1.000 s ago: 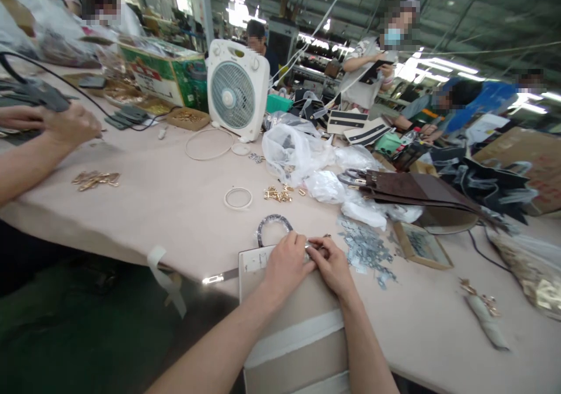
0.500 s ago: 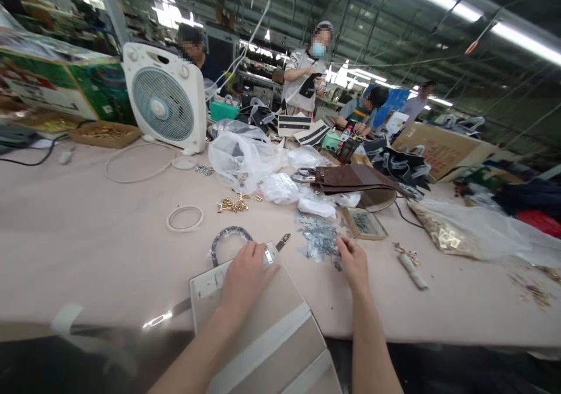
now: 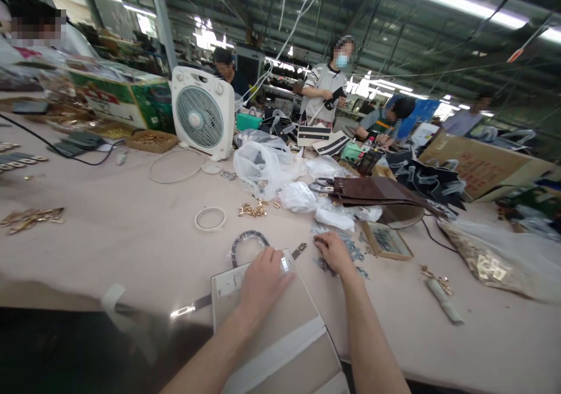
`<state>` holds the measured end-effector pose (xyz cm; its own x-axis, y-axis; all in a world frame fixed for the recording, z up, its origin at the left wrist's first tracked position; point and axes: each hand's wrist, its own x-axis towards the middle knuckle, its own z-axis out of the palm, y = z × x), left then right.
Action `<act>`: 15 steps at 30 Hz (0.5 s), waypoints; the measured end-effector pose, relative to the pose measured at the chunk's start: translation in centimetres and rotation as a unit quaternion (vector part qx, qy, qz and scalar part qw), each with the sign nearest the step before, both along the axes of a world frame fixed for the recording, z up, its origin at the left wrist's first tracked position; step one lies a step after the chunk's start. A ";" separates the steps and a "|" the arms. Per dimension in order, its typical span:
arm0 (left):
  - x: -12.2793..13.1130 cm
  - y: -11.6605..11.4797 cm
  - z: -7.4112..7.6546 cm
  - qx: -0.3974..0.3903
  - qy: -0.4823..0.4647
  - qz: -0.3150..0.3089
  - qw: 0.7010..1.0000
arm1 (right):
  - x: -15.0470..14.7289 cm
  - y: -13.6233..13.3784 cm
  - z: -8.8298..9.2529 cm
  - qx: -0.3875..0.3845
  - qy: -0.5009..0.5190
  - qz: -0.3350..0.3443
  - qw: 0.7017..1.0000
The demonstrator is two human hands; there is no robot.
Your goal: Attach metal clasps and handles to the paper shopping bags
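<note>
A beige bag [image 3: 280, 318] with pale strips lies flat in front of me, over the table's near edge. My left hand [image 3: 265, 280] grips its top end, fingers curled at the edge and thumb apart, beside a small shiny metal plate [image 3: 286, 263]. A dark looped handle [image 3: 248, 239] in clear wrap sticks out beyond the bag. Straps with metal ends show on both sides: a strap [image 3: 299, 250] at right and a strap [image 3: 193, 307] at left. To the right, my right hand [image 3: 335, 253] has pinched fingertips over small grey metal pieces [image 3: 353, 246]; what they hold is too small to name.
Gold fittings [image 3: 252, 208], a tape roll [image 3: 210, 219], plastic bags [image 3: 263, 169] and a white fan [image 3: 204, 113] stand farther back. Brown bag pieces [image 3: 381, 192] and a shallow box [image 3: 388, 240] lie right. Several people work behind.
My right hand has moved left across the metal pieces, nearer the bag's strap. My left hand keeps its place on the bag. The view has turned left.
</note>
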<state>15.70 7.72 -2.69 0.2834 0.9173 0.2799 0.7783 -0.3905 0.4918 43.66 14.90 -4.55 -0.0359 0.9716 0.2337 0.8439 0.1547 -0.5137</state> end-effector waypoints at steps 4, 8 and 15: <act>-1.0 -0.4 0.2 -0.005 -0.037 -0.052 0.998 | 0.0 0.8 0.1 -0.025 -0.022 -0.004 0.999; -4.3 -2.1 0.7 0.024 -0.096 -0.079 0.992 | 0.2 1.1 0.3 -0.033 -0.019 0.011 0.999; -12.5 -5.9 0.0 0.001 -0.172 0.051 0.984 | -0.5 -1.2 0.8 0.120 0.164 -0.153 0.967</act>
